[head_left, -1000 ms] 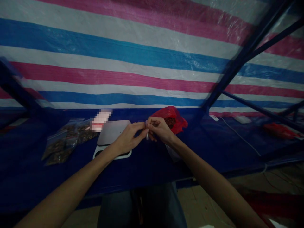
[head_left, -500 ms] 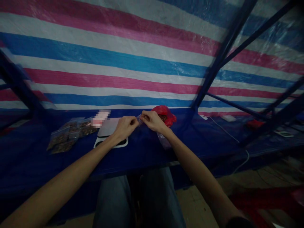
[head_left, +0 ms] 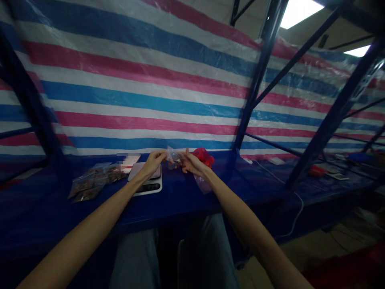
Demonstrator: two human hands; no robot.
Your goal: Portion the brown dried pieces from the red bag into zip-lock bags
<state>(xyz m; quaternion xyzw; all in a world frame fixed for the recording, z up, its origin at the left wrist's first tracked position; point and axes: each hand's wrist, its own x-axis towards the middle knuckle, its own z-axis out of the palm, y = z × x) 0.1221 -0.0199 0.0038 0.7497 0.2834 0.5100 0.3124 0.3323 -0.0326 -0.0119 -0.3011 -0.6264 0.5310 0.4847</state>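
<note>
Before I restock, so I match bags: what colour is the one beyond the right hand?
The bag is red; head view shows it best.

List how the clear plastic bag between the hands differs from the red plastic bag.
The clear plastic bag is see-through; the red plastic bag is strongly coloured. The clear bag is handled between left hand and right hand; the red bag rests on the blue tabletop. Both look crumpled.

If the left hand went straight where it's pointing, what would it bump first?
The left hand would first meet the small clear bag, then probably the right hand, though depth is unclear.
</note>
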